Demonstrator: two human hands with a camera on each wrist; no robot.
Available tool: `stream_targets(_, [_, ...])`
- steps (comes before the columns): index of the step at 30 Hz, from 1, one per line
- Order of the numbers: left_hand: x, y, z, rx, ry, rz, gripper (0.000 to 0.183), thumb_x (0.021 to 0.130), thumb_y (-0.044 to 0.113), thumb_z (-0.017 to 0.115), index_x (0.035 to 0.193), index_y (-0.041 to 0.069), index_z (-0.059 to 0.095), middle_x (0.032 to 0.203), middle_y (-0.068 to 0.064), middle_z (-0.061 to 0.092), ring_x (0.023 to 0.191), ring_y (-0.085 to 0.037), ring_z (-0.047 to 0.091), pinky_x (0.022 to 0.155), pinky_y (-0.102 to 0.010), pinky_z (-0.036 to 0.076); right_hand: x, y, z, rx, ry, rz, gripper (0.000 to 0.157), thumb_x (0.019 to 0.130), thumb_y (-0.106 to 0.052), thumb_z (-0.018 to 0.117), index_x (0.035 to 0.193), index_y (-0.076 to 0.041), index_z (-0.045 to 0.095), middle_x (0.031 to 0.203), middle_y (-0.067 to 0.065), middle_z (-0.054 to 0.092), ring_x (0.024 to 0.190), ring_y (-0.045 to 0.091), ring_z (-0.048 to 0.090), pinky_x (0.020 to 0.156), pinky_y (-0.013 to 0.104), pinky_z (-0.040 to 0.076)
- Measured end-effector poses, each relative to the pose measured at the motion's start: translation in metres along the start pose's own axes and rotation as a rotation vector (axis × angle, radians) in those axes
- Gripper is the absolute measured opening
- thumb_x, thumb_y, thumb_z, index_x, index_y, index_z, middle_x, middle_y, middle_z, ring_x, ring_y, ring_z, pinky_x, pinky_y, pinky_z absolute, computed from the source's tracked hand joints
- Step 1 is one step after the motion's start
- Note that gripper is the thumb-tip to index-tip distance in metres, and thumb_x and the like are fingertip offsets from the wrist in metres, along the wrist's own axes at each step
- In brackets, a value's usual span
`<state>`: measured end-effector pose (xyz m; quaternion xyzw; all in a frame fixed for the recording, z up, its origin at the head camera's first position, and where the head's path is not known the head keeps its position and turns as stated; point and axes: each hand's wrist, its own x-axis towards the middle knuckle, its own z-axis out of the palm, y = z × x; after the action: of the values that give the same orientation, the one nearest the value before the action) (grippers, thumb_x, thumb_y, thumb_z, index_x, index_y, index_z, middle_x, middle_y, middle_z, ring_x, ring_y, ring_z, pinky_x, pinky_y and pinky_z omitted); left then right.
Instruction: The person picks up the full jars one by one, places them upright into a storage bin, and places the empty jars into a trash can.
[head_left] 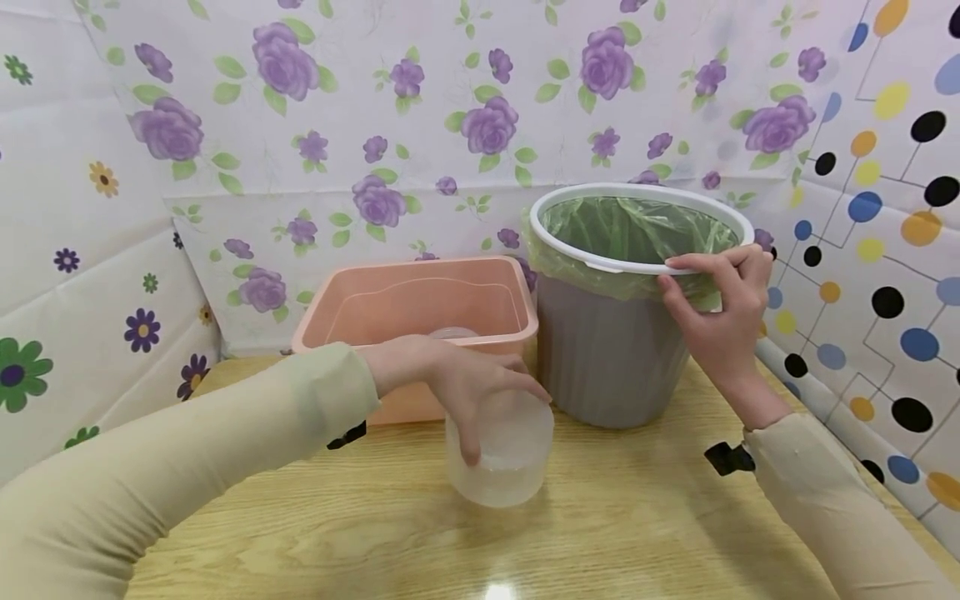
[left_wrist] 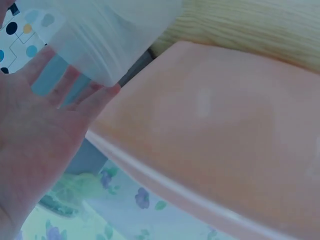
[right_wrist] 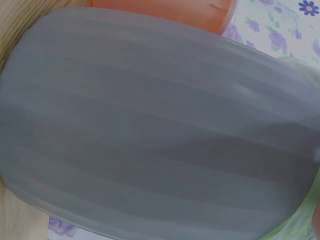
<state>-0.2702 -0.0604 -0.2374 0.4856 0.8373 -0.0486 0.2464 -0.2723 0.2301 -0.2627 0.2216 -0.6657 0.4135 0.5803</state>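
A round, frosted translucent plastic tub (head_left: pixel 504 475) is in front of the pink basin, over the wooden table. My left hand (head_left: pixel 474 385) grips it from above, thumb and fingers spread around its sides. In the left wrist view the fingers lie along the wall of the tub (left_wrist: pixel 117 37); whether its base touches the table I cannot tell. To the right stands a grey trash can (head_left: pixel 603 354), lined with a thin green bag (head_left: pixel 622 229) under a white rim ring (head_left: pixel 558 237). My right hand (head_left: pixel 723 304) pinches that ring at its front right.
The pink rectangular basin (head_left: pixel 527 312) stands left of the trash can, against the flowered back sheet (head_left: pixel 420 125). A clear round item (head_left: pixel 453 332) shows inside it. Patterned sheets also hang at left and right. Wooden tabletop (head_left: pixel 337 533) stretches across the front.
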Motion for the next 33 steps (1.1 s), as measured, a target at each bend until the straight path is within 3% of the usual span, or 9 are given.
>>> stream_targets(6, [-0.009,0.006,-0.016,0.042,0.032,0.006,0.104,0.067,0.044,0.087,0.153,0.039,0.029,0.148,0.002,0.037,0.129,-0.014,0.044,0.100,-0.033,0.047,0.002,0.000,0.001,0.003,0.004,-0.005,0.043,0.083,-0.038,0.075,0.092,0.004,0.073,0.092,-0.019,0.041,0.101,0.000,0.034,0.093,0.023,0.023])
stream_targets(13, [-0.012,0.009,-0.027,-0.016,-0.020,0.003,0.112,0.070,0.037,0.087,0.159,0.030,0.017,0.153,-0.005,0.027,0.139,-0.021,0.033,0.109,-0.039,0.043,0.001,-0.002,0.002,0.011,0.018,-0.004,0.037,0.081,-0.031,0.076,0.091,0.004,0.073,0.095,-0.025,0.039,0.099,0.000,0.034,0.094,0.023,0.024])
stream_targets(25, [-0.019,0.009,-0.045,0.017,-0.038,-0.030,0.105,0.072,0.037,0.087,0.155,0.036,0.024,0.155,-0.006,0.023,0.139,-0.021,0.031,0.109,-0.041,0.043,0.001,-0.003,0.001,0.009,0.017,-0.007,0.038,0.082,-0.033,0.076,0.091,0.004,0.074,0.094,-0.023,0.040,0.098,0.000,0.034,0.092,0.024,0.023])
stream_targets(33, [-0.032,0.011,-0.071,0.014,-0.020,-0.016,0.106,0.070,0.034,0.088,0.156,0.032,0.025,0.157,-0.003,0.024,0.142,-0.019,0.029,0.114,-0.042,0.037,0.001,-0.002,0.001,-0.004,0.014,-0.016,0.039,0.083,-0.035,0.075,0.091,0.003,0.074,0.082,0.015,0.044,0.098,0.000,0.034,0.092,0.024,0.023])
